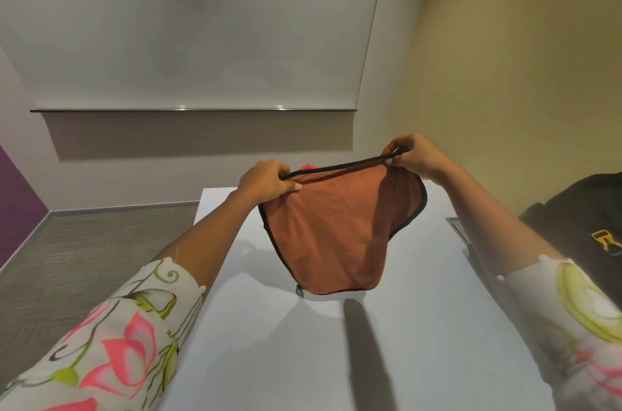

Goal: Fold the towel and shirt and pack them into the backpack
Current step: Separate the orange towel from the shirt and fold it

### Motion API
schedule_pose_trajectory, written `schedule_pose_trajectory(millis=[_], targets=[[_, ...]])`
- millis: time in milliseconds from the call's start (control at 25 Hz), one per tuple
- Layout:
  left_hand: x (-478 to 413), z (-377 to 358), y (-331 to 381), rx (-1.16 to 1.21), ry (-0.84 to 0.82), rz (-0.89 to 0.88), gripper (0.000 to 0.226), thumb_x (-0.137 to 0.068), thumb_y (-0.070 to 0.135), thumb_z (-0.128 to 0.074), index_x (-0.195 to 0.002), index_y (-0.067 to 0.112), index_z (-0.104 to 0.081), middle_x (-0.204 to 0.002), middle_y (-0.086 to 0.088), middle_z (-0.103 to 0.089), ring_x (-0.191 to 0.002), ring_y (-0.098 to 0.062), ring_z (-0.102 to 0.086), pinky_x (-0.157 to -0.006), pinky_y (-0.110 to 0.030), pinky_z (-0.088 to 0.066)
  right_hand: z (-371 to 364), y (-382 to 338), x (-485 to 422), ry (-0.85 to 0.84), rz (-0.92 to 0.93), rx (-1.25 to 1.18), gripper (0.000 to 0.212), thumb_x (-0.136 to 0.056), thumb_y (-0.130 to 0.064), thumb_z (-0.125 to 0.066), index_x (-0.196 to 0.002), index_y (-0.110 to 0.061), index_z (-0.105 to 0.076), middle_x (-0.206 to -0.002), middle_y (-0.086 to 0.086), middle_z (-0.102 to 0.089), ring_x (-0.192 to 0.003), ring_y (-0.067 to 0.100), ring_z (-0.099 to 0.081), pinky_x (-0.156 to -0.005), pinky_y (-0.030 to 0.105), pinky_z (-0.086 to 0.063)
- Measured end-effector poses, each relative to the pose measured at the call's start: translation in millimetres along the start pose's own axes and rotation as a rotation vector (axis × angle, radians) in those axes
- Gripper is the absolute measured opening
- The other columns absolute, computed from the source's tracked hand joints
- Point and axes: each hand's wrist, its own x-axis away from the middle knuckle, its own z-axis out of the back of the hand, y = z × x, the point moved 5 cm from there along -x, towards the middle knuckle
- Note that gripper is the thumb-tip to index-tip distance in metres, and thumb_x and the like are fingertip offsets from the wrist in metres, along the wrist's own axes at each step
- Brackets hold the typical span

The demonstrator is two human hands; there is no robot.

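Observation:
An orange-brown towel [331, 225] with black trim hangs in the air above the white table [303, 353]. My left hand [266, 180] pinches its upper left corner and my right hand [412, 155] pinches the upper right corner, so the top edge is stretched between them. The towel sags in loose folds, its lower edge just above the tabletop. A small piece of red cloth [308, 166] shows behind the top edge; what it belongs to I cannot tell. A black backpack [585, 212] with a yellow buckle sits at the right edge.
A whiteboard [202, 23] with a ledge covers the wall behind the table. Grey carpet [84, 252] lies to the left of the table. A yellow wall [521, 57] stands on the right.

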Motion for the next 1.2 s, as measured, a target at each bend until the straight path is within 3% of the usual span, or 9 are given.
schedule_pose_trajectory(millis=[120,200,480,720,920,1000,1080,1200], targets=[[-1.2,9.7,1.6,-0.067,0.206,0.034,0.026,-0.085,0.045,-0.069,-0.101,0.024,-0.069,-0.102,-0.002,-0.07,-0.096,-0.025,-0.061,-0.084,-0.035,-0.046,-5.3,30.3,-4.1,-0.007,-0.03,0.231,0.019,-0.082,-0.003,-0.068,-0.096,-0.014,-0.074,-0.094,0.01,-0.071,-0.087,0.026,-0.064,-0.07,0.025,-0.041],[-4.6,10.9,1.3,-0.118,0.254,0.047,0.021,-0.089,0.038,-0.067,-0.104,0.024,-0.07,-0.103,-0.003,-0.071,-0.098,-0.026,-0.063,-0.09,-0.036,-0.045,-14.3,45.2,-7.4,0.003,-0.046,0.307,0.018,-0.083,-0.007,-0.069,-0.099,-0.014,-0.075,-0.097,0.011,-0.072,-0.093,0.029,-0.064,-0.069,0.024,-0.037],[-29.9,5.7,-6.8,-0.232,0.312,0.141,0.021,-0.094,0.021,-0.059,-0.108,0.027,-0.073,-0.099,-0.002,-0.073,-0.094,-0.027,-0.065,-0.078,-0.033,-0.043,-32.1,63.6,-35.2,0.192,-0.121,0.198,0.023,-0.084,-0.007,-0.062,-0.098,-0.02,-0.075,-0.102,0.012,-0.073,-0.093,0.033,-0.065,-0.072,0.026,-0.043],[-32.4,28.5,-5.7,-0.111,0.417,0.107,0.028,-0.095,0.014,-0.055,-0.112,0.027,-0.072,-0.105,-0.004,-0.073,-0.095,-0.032,-0.066,-0.077,-0.036,-0.051,-10.1,48.7,-32.2,0.304,-0.084,0.166,0.037,-0.081,0.0,-0.052,-0.102,-0.02,-0.075,-0.101,0.008,-0.073,-0.091,0.032,-0.065,-0.071,0.028,-0.046],[13.7,1.2,-19.2,0.017,0.209,0.024,0.022,-0.09,0.022,-0.062,-0.105,0.032,-0.075,-0.104,0.005,-0.073,-0.094,-0.025,-0.065,-0.077,-0.031,-0.051,-32.3,75.2,25.0,0.186,-0.131,0.126,0.031,-0.078,-0.004,-0.054,-0.085,-0.025,-0.075,-0.091,0.001,-0.075,-0.087,0.024,-0.067,-0.077,0.031,-0.053],[41.7,-33.0,-31.7,-0.02,0.033,-0.027,0.024,-0.088,0.021,-0.062,-0.103,0.033,-0.075,-0.103,0.005,-0.073,-0.092,-0.023,-0.065,-0.078,-0.031,-0.053,-62.7,99.0,62.9,0.071,-0.166,0.138,0.025,-0.077,-0.008,-0.063,-0.071,-0.031,-0.071,-0.079,-0.002,-0.072,-0.078,0.021,-0.066,-0.068,0.028,-0.051],[73.0,-78.2,-46.4,-0.087,-0.175,-0.083,0.024,-0.088,0.021,-0.062,-0.106,0.033,-0.074,-0.103,0.005,-0.073,-0.089,-0.021,-0.065,-0.074,-0.029,-0.051,-103.3,129.2,100.7,-0.066,-0.224,0.192,0.035,-0.078,-0.014,-0.069,-0.06,-0.042,-0.06,-0.074,-0.006,-0.069,-0.073,0.019,-0.065,-0.061,0.027,-0.049],[122.4,-153.5,-71.3,-0.18,-0.403,-0.105,0.03,-0.09,0.022,-0.058,-0.112,0.038,-0.07,-0.111,0.01,-0.069,-0.101,-0.019,-0.062,-0.077,-0.026,-0.045,-166.9,172.7,154.2,-0.254,-0.342,0.31,0.036,-0.077,-0.014,-0.064,-0.06,-0.045,-0.056,-0.083,-0.004,-0.071,-0.082,0.022,-0.066,-0.07,0.033,-0.054]])
